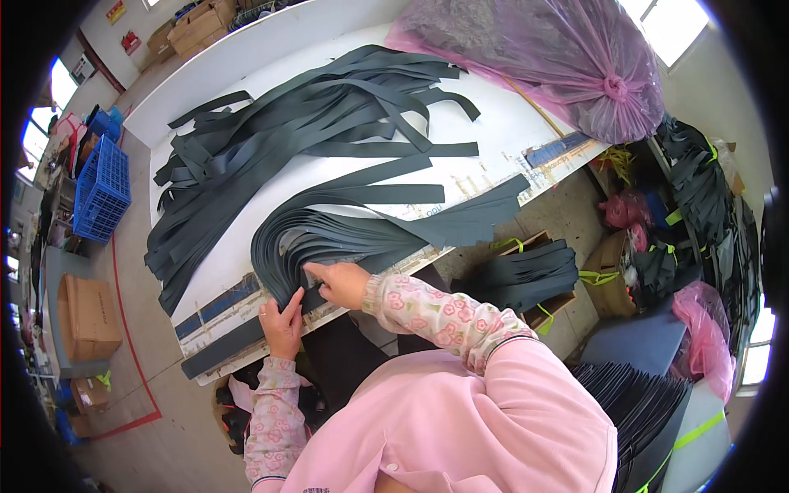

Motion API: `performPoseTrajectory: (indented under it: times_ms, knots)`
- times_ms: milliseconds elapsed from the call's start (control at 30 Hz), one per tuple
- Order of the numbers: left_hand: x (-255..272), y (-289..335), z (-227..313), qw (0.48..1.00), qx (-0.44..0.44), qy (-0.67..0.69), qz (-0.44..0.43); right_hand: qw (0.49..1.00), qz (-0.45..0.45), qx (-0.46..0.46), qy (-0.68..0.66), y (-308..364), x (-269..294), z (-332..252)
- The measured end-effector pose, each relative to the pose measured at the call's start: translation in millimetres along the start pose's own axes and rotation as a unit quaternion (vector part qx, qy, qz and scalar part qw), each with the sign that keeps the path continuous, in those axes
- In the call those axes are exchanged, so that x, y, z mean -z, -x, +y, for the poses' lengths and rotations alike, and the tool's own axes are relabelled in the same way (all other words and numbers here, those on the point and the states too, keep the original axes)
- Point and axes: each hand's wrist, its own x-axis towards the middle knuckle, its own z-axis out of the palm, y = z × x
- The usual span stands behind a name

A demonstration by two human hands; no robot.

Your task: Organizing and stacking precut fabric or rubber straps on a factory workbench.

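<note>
A thick bunch of dark grey-green flat strips (pixel 283 238) lies bent in a loop at the front of the white table, its free ends fanned toward the right. My left hand (pixel 283 327) is at the near end of the loop, with thumb and fingers on either side of the strips, gripping them. My right hand (pixel 343 283) rests against the inside of the bend, index finger stretched out onto the strip edges and nothing held in it. Beyond them lies a loose, tangled heap of similar strips (pixel 271 123).
A pink plastic bag (pixel 542 49) covers the table's far right. Below the right edge, a box holds bundled strips (pixel 526 275). More dark strips (pixel 633 411) stand stacked at my right. A blue crate (pixel 103 189) and a cardboard box (pixel 86 316) are off to the left.
</note>
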Motion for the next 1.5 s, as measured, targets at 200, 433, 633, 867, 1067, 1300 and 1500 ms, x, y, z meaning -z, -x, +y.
performPoseTrajectory:
  times_ms: [200,433,633,867,1067,1300,1500]
  knots:
    - [7,-3,2,1.000,0.001,-0.020,-0.005,0.995,0.096,-0.028,0.010,-2,-42,3]
    - [6,-4,1,1.000,0.017,-0.001,-0.016,0.996,0.066,-0.006,0.061,4,-44,0]
    - [13,2,0,0.999,0.038,-0.002,-0.028,0.993,0.063,0.007,0.104,3,-59,-11]
    - [8,1,0,0.999,0.037,0.022,-0.028,0.990,0.062,0.023,0.122,5,-57,-3]
    - [11,1,1,0.999,0.025,0.009,-0.032,0.982,0.113,-0.130,-0.074,39,26,38]
    - [12,0,-1,0.998,0.026,0.004,-0.058,0.981,0.120,-0.142,0.054,82,92,54]
    - [12,0,-1,0.997,0.028,0.025,-0.063,0.979,0.140,-0.122,0.080,87,85,53]
